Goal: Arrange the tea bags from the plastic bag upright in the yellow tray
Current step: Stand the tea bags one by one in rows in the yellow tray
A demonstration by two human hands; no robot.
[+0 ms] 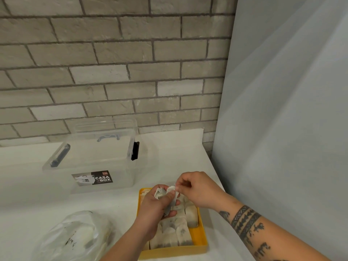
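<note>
A yellow tray (202,240) sits near the table's front, holding several pale tea bags (176,235) that stand upright in rows. Above the tray my left hand (156,206) grips a small bunch of white tea bags (162,193). My right hand (195,187) pinches the top corner of one of those tea bags between thumb and forefinger. To the lower left lies a crumpled clear plastic bag (75,238) with more tea bags inside.
A clear plastic storage box (98,157) with black latches and a "CASA BOX" label stands behind the tray, against a grey brick wall. A white panel (282,129) rises on the right of the white table (37,194).
</note>
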